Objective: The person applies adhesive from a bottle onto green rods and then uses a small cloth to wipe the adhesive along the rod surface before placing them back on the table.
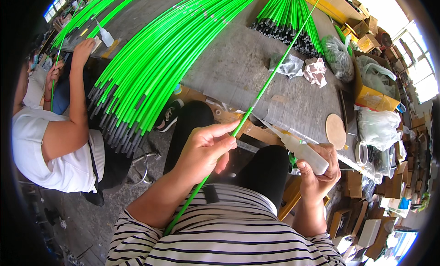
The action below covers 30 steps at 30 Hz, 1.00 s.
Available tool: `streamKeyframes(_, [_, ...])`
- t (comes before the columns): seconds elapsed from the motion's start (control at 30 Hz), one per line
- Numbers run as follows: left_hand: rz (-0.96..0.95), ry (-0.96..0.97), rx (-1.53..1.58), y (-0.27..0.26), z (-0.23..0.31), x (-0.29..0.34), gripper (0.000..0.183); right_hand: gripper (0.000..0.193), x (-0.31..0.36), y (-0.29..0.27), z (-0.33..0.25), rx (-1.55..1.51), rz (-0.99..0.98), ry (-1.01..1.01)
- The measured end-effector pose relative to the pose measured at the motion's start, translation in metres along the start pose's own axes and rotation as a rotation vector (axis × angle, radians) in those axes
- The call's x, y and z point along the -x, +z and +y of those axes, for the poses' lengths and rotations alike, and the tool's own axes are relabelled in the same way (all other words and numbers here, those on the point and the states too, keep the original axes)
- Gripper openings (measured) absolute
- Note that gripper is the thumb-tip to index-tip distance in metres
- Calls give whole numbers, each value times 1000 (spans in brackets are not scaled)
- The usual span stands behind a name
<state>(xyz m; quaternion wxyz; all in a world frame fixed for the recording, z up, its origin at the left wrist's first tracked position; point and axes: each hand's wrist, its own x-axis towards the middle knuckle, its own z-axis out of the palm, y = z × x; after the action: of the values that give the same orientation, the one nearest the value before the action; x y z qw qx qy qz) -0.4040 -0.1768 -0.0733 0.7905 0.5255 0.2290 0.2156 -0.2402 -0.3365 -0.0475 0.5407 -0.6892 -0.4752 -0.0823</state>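
Observation:
A long thin green rod runs slantwise from my lap up across the table. My left hand pinches it between thumb and fingers near the middle of the view. In my right hand is a white squeeze bottle with a long thin nozzle. The bottle lies tilted, its nozzle tip pointing up and left, close to the rod just above my left fingers. Whether tip and rod touch, I cannot tell. A big bundle of green rods with dark ends lies on the table to the left.
Another bundle of green rods sits at the far side. On the grey table are a grey cloth, a crumpled rag and a round tan disc. A cardboard box holds plastic bags. A co-worker sits at left, handling a rod.

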Motion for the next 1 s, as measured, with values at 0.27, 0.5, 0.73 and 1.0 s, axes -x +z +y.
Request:
streamKeyframes(0.27, [-2, -36, 56, -1, 2, 1, 29, 35, -1, 2, -1, 1, -7, 6])
streamKeyframes(0.5, [-28, -54, 113, -3, -3, -2, 28, 35, -1, 4, 1, -2, -21, 11])
streamKeyframes(0.73, [-55, -105, 199, -4, -1, -6, 30, 32, -1, 3, 7, 36, -49, 13])
streamKeyframes(1.0, [-50, -165, 349, -4, 3, -9, 26, 37, -11, 6, 46, -569, 311, 362])
